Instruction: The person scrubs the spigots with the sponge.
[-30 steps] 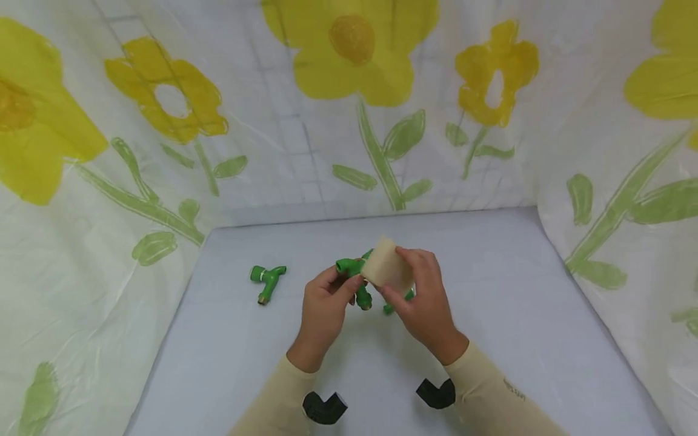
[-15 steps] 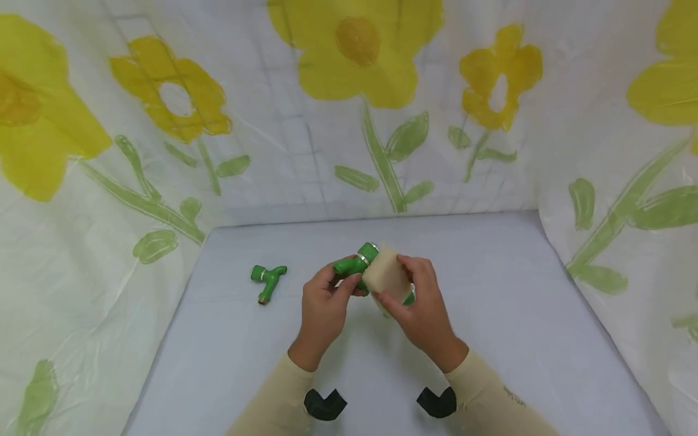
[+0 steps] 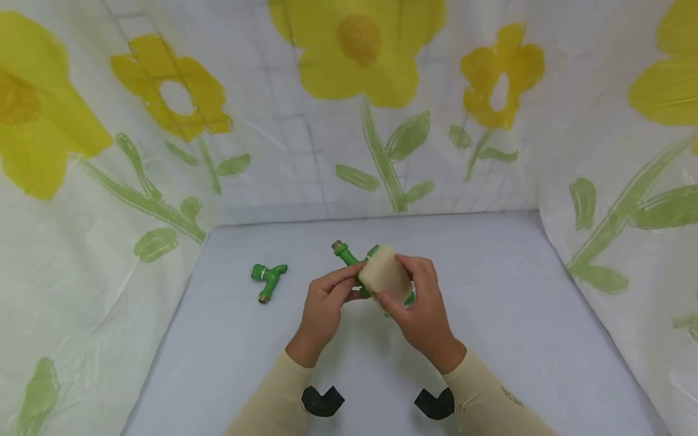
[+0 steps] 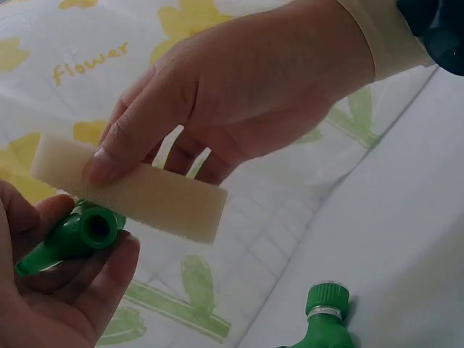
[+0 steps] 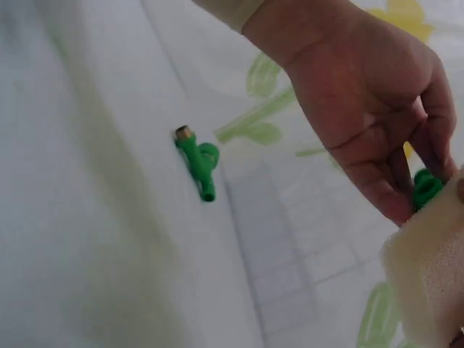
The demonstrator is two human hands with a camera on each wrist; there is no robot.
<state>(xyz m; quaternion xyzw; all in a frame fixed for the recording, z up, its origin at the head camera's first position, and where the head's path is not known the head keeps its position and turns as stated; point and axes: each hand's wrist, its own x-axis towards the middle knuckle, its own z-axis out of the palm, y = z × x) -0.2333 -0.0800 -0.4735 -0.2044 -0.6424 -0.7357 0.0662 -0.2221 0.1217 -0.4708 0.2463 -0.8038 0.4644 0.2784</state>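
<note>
curtained booth, flower-patterned sheeting

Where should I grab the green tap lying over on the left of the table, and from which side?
I'd pinch the green tap by its straight stem, coming from above, thumb and finger on either side. It lies on the table with the stem pointing roughly toward you; the knob and spout branch apart at the far end, so the stem likely offers the simplest hold.

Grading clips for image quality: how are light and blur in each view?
Head: bright, with faint soft shadow on the table; left wrist: dimmer, yet the sponge shows clear edges; right wrist: hazy, the tap on the table slightly blurred, a broad shadow.
</note>
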